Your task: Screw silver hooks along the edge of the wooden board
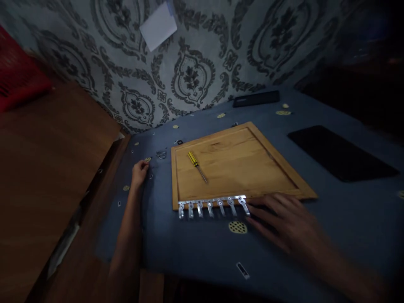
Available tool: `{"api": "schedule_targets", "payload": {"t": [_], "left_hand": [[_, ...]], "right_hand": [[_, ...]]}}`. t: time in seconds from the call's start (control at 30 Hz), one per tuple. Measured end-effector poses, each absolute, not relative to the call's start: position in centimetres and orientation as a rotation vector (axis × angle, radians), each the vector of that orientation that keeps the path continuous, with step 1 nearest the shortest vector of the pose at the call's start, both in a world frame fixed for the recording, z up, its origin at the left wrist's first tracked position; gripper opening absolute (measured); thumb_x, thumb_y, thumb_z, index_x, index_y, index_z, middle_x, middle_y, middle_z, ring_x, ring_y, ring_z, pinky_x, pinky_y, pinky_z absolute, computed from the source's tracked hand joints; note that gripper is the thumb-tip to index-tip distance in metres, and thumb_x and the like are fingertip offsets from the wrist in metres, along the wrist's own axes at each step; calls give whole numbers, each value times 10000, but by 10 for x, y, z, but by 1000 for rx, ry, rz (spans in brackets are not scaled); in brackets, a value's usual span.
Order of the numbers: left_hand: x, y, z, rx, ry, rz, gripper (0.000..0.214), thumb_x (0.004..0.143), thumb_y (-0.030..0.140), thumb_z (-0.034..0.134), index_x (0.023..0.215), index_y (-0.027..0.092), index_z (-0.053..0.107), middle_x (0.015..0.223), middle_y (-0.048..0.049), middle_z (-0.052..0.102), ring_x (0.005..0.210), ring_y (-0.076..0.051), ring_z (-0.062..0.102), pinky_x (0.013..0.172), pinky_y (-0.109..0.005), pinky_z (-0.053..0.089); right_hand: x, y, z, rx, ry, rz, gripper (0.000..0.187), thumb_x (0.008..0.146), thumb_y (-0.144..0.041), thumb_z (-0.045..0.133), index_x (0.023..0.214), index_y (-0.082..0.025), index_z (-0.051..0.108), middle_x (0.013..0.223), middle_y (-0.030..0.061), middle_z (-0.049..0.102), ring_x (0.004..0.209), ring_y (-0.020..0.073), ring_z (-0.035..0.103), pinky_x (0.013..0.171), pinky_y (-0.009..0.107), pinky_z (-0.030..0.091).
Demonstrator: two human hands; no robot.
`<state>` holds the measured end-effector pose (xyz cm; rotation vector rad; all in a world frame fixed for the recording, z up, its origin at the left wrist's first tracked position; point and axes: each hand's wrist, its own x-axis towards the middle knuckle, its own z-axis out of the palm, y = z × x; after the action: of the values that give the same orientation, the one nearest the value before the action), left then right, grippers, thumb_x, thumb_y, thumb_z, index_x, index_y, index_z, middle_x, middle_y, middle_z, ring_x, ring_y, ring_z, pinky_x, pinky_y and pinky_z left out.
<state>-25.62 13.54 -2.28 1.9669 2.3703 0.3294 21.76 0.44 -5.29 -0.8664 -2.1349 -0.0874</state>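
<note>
A wooden board (225,162) with a raised frame lies on the blue patterned cloth. Along its near edge runs a metal hook rail (210,205), its several hooks hanging past the edge. My right hand (287,216) is at the rail's right end, fingers and thumb closed about the last hook. A screwdriver (197,167) with a yellow and black handle rests on the board. Left of the board, my left hand (139,171) is on the cloth, fingers curled together; whatever they hold, if anything, is too small to make out. Near it sits a small clear packet (160,155).
A dark flat slab (342,152) lies at the right, and a black phone-like case (256,99) by the wall. White paper (158,26) is on the patterned wall. A red basket (22,69) and a wooden panel (53,168) stand at the left.
</note>
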Motion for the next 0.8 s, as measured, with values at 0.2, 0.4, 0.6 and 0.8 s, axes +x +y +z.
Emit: {"api": "schedule_targets", "payload": {"t": [0.2,0.4,0.6,0.8], "left_hand": [[-245,136,-12,2101,2215,191,357,978,372,630,1272,170,607,1280,-104,631,1092,-236,653,922,-452,577],[-234,143,-3,2177,2146,-45,361,973,370,638,1276,177,606,1287,-104,627,1110,-242,649,929,-453,573],[-226,142,8,2230,2077,-225,348,979,369,629,1271,181,609,1290,-105,627,1104,-236,649,931,-450,573],[-219,137,16,2242,2068,-314,360,976,371,633,1276,173,605,1286,-106,628,1103,-240,650,928,-456,574]], "right_hand": [[218,3,-51,-902,-2159,-114,279,1052,-296,470,963,-224,725,918,50,730,843,208,649,753,366,475],[217,1,-48,-914,-2178,-84,268,1045,-294,489,971,-220,735,935,56,736,864,210,654,778,372,488],[218,2,-47,-915,-2188,-64,254,1029,-278,508,978,-213,748,952,63,740,858,216,653,745,383,502],[217,2,-46,-886,-2166,-84,238,1027,-242,513,955,-189,734,940,60,730,863,200,641,772,360,488]]}}
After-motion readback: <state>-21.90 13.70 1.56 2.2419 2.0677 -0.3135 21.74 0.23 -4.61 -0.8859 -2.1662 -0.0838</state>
